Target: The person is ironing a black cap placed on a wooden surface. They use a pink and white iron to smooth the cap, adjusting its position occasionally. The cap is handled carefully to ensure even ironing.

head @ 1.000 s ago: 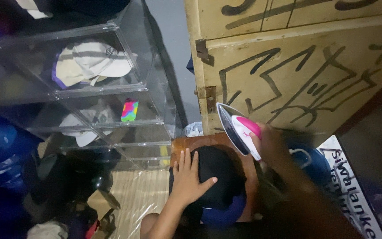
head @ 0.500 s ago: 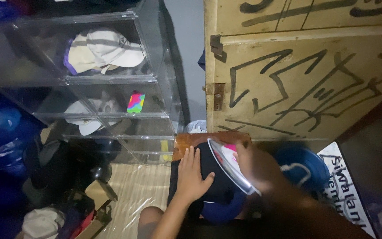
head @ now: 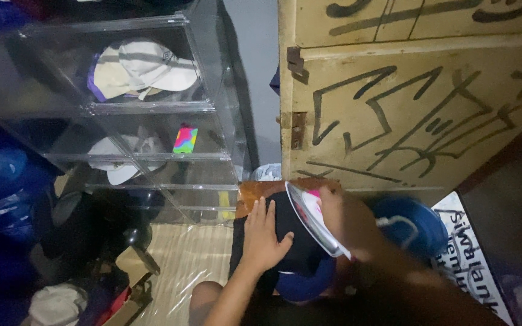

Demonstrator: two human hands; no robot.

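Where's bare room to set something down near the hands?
Free: the pale mat between the clear shelves and dark garment. Crowded: the board, with left hand flat on the garment and right hand gripping the iron; blue bucket fills the right.

A small brown wooden board carries a dark cap spread across it.

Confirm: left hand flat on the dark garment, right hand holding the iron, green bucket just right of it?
Not quite. The head view shows the bucket is blue, not green. The rest stands: left hand flat on the dark garment, right hand holding the iron.
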